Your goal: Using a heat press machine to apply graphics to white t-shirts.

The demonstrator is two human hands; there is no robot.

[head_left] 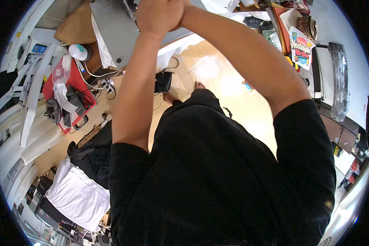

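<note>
Both arms reach forward and come together at the top edge. My left hand (160,15) shows its back and wrist; its fingers are cut off by the picture's edge. My right hand (186,13) lies against it and is mostly hidden behind it, so its fingers do not show either. What they hold, if anything, is out of sight. Under and beside them is a flat grey worktop (110,28) with a dark round knob or hole near its front corner. A metal mechanism (130,9) stands on the worktop just left of my left hand.
A white rounded device (78,52) with cables stands left of the worktop. Further left, a red surface (71,119) bears adapters and wires. A black pedal-like box (164,82) sits on the floor by my feet. White cloth (80,197) lies lower left; a wrapped roll (339,82) is at right.
</note>
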